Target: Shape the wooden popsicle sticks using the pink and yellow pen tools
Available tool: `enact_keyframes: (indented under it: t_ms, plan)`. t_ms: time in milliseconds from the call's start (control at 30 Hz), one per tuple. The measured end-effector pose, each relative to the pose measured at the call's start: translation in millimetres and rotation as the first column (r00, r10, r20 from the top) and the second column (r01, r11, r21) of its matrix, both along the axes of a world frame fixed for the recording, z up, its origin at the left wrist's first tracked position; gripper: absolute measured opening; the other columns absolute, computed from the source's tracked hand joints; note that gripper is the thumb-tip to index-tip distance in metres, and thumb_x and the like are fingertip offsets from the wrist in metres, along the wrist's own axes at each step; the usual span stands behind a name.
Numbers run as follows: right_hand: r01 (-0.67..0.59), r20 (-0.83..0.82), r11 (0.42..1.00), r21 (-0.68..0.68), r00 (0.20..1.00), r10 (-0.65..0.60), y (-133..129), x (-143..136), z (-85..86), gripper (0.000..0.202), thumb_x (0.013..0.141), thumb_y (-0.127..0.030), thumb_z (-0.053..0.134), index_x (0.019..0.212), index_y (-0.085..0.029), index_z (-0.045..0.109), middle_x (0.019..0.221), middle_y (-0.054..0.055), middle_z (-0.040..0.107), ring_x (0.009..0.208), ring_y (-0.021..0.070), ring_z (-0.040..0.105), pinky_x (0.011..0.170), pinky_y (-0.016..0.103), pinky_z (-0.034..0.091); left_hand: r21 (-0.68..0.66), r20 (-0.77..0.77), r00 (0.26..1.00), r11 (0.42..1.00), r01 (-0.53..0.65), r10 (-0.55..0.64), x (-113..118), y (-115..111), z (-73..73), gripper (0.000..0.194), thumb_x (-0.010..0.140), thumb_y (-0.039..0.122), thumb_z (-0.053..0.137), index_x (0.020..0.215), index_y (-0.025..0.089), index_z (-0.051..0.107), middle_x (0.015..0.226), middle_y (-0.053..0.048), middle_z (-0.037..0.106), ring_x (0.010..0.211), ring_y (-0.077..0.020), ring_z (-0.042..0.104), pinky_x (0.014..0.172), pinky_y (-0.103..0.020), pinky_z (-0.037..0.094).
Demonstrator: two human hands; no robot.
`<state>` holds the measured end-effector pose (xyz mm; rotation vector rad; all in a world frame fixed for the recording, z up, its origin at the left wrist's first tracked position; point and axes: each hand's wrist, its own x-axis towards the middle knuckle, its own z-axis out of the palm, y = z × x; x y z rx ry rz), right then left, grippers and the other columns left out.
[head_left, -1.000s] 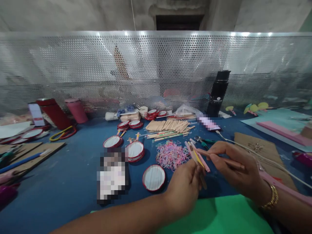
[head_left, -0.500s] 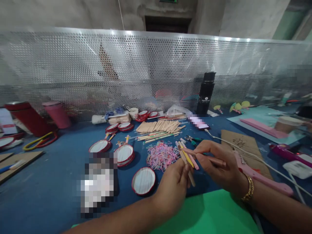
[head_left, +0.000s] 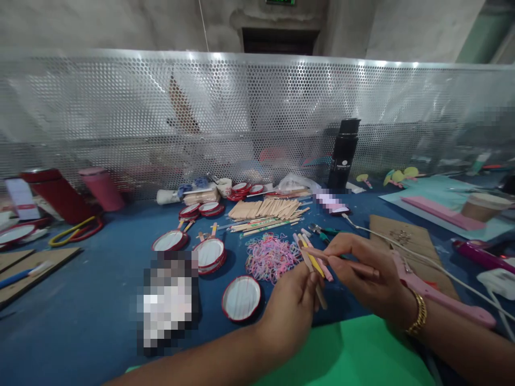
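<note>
My left hand (head_left: 292, 308) is closed around a flat wooden craft stick (head_left: 307, 258), which slants up and away from me. In my right hand (head_left: 370, 279) is a brownish-pink marker pen (head_left: 364, 269), pinched between thumb and fingers. Its tip meets the upper part of the stick or sits very close to it. Just behind the stick, a yellow marker (head_left: 317, 265) and a pink marker (head_left: 327, 272) lie on the table. Left of these is a heap of coloured rubber bands (head_left: 271, 257). A round red-rimmed lid (head_left: 241, 298) lies beside my left hand.
More wooden sticks (head_left: 269, 209) are piled farther back. Red-rimmed discs with stick handles (head_left: 209, 254) stand to the left. A black bottle (head_left: 343, 155) rises near the perforated metal screen (head_left: 217, 107). A pink glue gun (head_left: 442, 297) and white cable (head_left: 426, 257) lie right; green sheet (head_left: 354, 354) in front.
The whole view has shifted slightly, so things appear a little farther right. Both hands keep the same hold on the stick and the marker.
</note>
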<state>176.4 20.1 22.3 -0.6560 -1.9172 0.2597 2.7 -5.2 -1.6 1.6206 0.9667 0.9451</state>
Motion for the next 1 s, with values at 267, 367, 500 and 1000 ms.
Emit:
enact_keyframes:
  t_ms: [267, 367, 500, 1000]
  plan:
    - [0.077, -0.022, 0.996, -0.037, 0.997, -0.078, -1.6, 4.4, 2.0, 0.008, 0.09, -0.017, 0.058, 0.094, -0.023, 0.062, 0.081, 0.001, 0.065, 0.075, 0.0163, 0.063, 0.066, 0.03, 0.049, 0.014, -0.042, 0.999, 1.0, 0.006, -0.005, 0.0, -1.0, 2.5, 0.033, 0.101, 0.042, 0.034, 0.083, 0.02, 0.052, 0.064, 0.003, 0.051, 0.057, -0.0113, 0.045, 0.055, -0.023, 0.033]
    - [0.02, 0.013, 1.0, 0.012, 1.0, -0.02, -4.4, 2.8, 4.8, 0.01, 0.09, -0.017, 0.057, 0.095, -0.024, 0.063, 0.083, 0.002, 0.067, 0.077, 0.0175, 0.065, 0.068, 0.031, 0.05, 0.011, -0.054, 0.998, 1.0, 0.014, -0.013, -0.4, -1.4, 3.6, 0.033, 0.101, 0.041, 0.033, 0.083, 0.02, 0.051, 0.064, 0.003, 0.051, 0.056, -0.0111, 0.044, 0.054, -0.023, 0.033]
    - [-0.019, 0.034, 1.0, -0.005, 0.999, 0.019, -5.5, 0.6, 6.5, 0.009, 0.09, -0.017, 0.057, 0.094, -0.024, 0.062, 0.081, 0.002, 0.067, 0.072, 0.017, 0.064, 0.065, 0.032, 0.05, 0.008, -0.082, 0.996, 1.0, 0.02, -0.02, -0.7, -1.6, 3.9, 0.034, 0.102, 0.041, 0.03, 0.082, 0.02, 0.05, 0.065, 0.003, 0.049, 0.056, -0.0108, 0.043, 0.054, -0.023, 0.033]
    - [0.005, 0.035, 1.0, 0.022, 0.999, -0.006, -4.9, 2.0, 8.4, 0.013, 0.088, -0.014, 0.057, 0.095, -0.024, 0.062, 0.082, 0.002, 0.067, 0.073, 0.0172, 0.063, 0.066, 0.032, 0.05, -0.022, -0.053, 0.998, 1.0, 0.021, -0.023, -0.9, -2.4, 4.8, 0.033, 0.101, 0.042, 0.034, 0.083, 0.02, 0.05, 0.064, 0.005, 0.046, 0.057, -0.0099, 0.041, 0.055, -0.022, 0.031]
